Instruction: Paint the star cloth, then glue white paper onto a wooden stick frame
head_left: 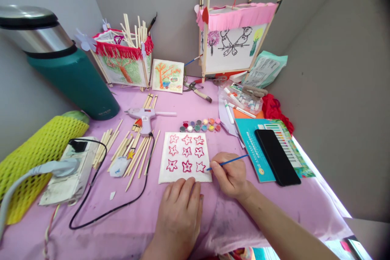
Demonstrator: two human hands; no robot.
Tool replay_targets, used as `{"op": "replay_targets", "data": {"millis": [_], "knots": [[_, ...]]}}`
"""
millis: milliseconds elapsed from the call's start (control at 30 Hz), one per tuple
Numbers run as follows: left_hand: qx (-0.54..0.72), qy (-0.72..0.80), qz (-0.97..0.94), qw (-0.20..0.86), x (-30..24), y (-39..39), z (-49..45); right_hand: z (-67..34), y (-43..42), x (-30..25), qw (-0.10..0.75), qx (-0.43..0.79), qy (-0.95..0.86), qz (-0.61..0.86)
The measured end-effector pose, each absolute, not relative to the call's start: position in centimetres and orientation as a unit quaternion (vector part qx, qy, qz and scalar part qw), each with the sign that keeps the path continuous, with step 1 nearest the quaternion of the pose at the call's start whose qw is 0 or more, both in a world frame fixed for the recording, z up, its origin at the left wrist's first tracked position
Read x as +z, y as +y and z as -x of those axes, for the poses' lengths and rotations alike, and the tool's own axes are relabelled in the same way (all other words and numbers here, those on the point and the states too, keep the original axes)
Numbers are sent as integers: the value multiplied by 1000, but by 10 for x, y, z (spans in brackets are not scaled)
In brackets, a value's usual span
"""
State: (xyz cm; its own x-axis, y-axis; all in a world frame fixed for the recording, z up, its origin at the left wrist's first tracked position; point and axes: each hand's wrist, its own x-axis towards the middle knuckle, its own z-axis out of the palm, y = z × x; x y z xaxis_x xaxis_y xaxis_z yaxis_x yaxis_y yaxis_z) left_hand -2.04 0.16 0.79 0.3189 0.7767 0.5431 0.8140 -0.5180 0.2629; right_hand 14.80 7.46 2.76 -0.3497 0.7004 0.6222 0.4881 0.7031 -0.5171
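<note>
A white square canvas (163, 158) lies on the pink-purple cloth, bearing red star outlines in three rows of three. My right hand (229, 174) pinches a thin blue paintbrush (230, 161). Its tip is at the bottom right star on the canvas. That star shows only an outline, while the others have marks inside. My left hand (182, 207) rests flat with its fingers stretched over the canvas's near edge. Beyond the canvas sits a strip of small paint pots (197, 128) in several colours.
Left are a glue gun (146, 118) with its black cable, wooden sticks (134, 162), a power strip (68, 170) and a teal bottle (79, 81). A black phone (277, 156) lies on a teal booklet (258, 168) at right. Behind stand two decorated stick-frame lanterns (122, 65), pliers (196, 89) and markers (228, 111).
</note>
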Motion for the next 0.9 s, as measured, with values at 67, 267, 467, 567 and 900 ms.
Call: {"op": "replay_targets", "data": {"millis": [67,267,467,567,900], "knots": [[-318,-490,811,31,8,1,20,-148,75,28,440,124,-812,362],[-318,-490,811,30,9,2,19,-148,75,28,441,128,-811,362],[-319,-490,811,31,8,2,20,-148,75,28,441,124,-812,361],[-316,-492,811,27,8,1,20,-149,75,28,440,122,-812,363],[-316,-491,811,30,6,1,20,-151,74,28,456,116,-800,372]]}}
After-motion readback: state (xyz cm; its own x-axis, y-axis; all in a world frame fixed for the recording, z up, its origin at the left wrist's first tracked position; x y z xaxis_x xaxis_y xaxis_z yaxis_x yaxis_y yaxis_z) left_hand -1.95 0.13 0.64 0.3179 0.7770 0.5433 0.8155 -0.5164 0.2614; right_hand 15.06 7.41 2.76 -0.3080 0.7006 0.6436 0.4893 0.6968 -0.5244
